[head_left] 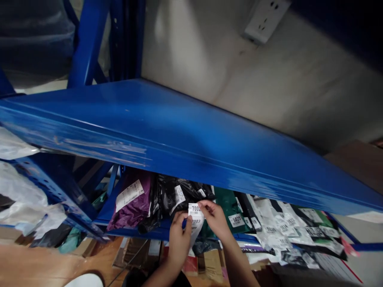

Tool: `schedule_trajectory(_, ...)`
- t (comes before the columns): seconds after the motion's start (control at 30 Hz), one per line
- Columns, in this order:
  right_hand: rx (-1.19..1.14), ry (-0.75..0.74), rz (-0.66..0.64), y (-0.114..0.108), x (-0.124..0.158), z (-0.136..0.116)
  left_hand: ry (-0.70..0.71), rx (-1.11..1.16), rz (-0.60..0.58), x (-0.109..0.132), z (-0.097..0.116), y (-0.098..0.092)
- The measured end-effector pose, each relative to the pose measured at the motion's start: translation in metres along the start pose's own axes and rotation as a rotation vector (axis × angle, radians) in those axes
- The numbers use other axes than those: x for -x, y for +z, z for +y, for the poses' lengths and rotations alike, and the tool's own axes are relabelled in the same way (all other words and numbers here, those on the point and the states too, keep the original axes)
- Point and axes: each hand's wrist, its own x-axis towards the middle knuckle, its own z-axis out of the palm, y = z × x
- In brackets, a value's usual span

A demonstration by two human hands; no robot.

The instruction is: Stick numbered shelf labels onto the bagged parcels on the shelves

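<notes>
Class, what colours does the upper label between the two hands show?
The upper label is white with black print; head view.

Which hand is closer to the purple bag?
Left. In the picture, the left hand is right of the purple bag, not touching; the right hand is farther right.

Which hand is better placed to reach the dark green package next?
Right, probably: the right hand is nearer the dark green package, while the left hand sits across the white labels from it. Both hands grip the labels, so right would release first.
</notes>
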Motion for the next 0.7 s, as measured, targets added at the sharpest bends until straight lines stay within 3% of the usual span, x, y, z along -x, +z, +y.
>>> schedule_trajectory(0.17,-0.052,-0.013,0.021,-0.003,0.002,0.002,-0.105,0.065,-0.031,0.001,0.005,0.004)
schedule_trajectory(0.33,-0.064,-0.043,-0.031,0.004,0.014,0.009,-0.195,0.218,-0.097,0.002,-0.003,0.008)
schedule_trajectory(0.53,-0.069,-0.158,0.011,0.033,0.029,0.011,-0.413,0.262,0.063,0.007,-0.008,-0.003)
schedule_trajectory(0.6,-0.033,-0.231,0.040,0.036,0.021,0.009,-0.387,0.259,0.013,0.012,-0.002,-0.010)
schedule_trajectory(0.7,0.101,-0.250,0.085,0.031,-0.004,0.011,-0.295,0.155,-0.181,0.026,0.003,-0.020)
